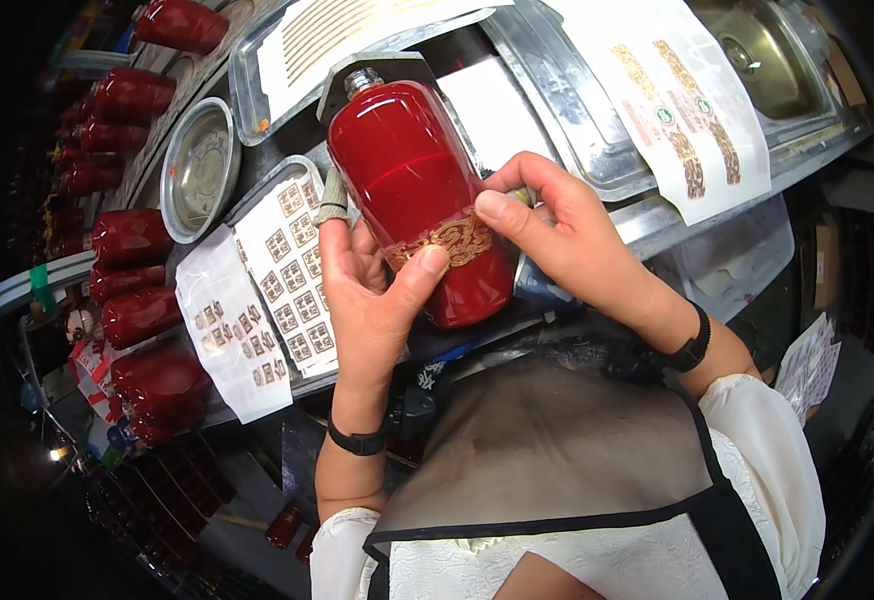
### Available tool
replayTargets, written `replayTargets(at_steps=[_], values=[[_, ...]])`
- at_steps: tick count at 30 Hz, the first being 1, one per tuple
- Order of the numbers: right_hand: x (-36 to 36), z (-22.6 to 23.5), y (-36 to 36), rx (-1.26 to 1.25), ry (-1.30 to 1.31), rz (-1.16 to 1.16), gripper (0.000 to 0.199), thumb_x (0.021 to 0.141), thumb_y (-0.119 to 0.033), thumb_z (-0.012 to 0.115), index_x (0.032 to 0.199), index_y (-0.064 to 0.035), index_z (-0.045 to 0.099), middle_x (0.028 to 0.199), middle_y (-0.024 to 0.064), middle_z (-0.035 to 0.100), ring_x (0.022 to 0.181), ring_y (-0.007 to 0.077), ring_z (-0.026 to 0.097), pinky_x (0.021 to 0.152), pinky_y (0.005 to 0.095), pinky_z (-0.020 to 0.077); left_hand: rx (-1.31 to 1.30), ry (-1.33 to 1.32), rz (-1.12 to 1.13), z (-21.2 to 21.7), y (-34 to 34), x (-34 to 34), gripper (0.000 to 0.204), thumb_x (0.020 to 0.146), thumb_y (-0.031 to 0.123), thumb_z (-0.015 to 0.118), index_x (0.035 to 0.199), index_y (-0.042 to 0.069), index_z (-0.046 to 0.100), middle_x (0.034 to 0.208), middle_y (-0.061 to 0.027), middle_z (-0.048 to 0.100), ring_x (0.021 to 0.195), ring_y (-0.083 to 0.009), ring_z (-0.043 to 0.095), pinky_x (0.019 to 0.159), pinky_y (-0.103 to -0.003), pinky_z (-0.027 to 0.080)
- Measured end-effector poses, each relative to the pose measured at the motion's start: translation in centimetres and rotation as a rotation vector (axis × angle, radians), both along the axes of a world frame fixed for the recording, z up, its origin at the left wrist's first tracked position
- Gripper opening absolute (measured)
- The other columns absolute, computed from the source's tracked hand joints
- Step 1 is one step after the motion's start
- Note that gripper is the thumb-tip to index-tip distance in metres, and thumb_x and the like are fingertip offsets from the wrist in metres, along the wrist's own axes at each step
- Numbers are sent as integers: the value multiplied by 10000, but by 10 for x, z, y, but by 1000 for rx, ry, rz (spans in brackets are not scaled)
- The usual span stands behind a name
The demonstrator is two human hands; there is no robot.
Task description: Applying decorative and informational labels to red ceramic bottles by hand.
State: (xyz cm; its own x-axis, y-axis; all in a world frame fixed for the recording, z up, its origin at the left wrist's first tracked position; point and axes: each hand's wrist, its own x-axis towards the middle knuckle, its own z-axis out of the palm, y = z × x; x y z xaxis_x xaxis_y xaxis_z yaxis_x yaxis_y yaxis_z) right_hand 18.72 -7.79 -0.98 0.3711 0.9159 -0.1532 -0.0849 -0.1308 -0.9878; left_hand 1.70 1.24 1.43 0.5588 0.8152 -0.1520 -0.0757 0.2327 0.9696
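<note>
A glossy dark red bottle with a bare, threaded glass neck is tilted in front of me, its neck pointing away and slightly left. Around its lower part runs a gold patterned decal band. My left hand is closed on the bottle's left side, thumb pressed on the band and a pale finger cot on one finger. At the right edge, near the band's end, my right hand grips the bottle with thumb and fingers; a cot shows there too. The fingers behind the bottle are partly hidden.
Sheets of small brown decals lie left of the bottle. A round metal bowl stands beyond them, and several red bottles line the far left. Metal trays, a sheet with gold strips and a sink occupy the right.
</note>
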Motion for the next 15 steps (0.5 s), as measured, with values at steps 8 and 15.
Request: replayTargets(at_steps=[8, 15], values=[[-2, -3, 5, -25, -95, -17, 393, 902, -376, 725, 958, 1, 629, 718, 66, 639, 651, 112, 567, 579, 284, 452, -15, -1, -15, -1, 2, 1, 610, 815, 47, 761, 1247, -22, 336, 1247, -238, 594, 1153, -260, 622, 986, -378, 522], [3, 8, -5, -45, -82, 67, 392, 884, -361, 744, 1017, -13, 623, 766, 65, 649, 659, 99, 545, 571, 273, 441, 47, 78, -16, -1, 0, 1, 683, 805, 134, 764, 1328, -42, 362, 1242, -216, 589, 1111, -252, 637, 978, -361, 518]])
